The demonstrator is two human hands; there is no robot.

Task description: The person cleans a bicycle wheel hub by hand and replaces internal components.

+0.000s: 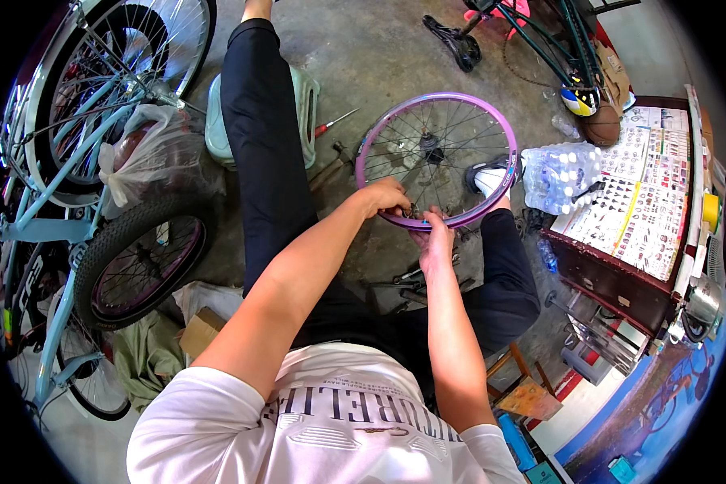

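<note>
A bicycle wheel without a tyre, with a purple rim (502, 119), dark spokes and a black hub (431, 148), is in front of me between my legs. My left hand (385, 198) lies over the near left part of the rim, fingers curled in toward the spokes; what they pinch is hidden. Close beside it, my right hand (436, 242) is closed on the near edge of the rim, palm turned up and fingertips showing by the spoke ends.
At the left stand bicycles with a light blue frame (64, 173), a fat-tyred wheel (149, 258) and a tied plastic bag (157, 153). A pale green stool (306, 113) and red-handled screwdriver (336, 122) are ahead. To the right are packed water bottles (561, 173) and a chart-covered cabinet (613, 278).
</note>
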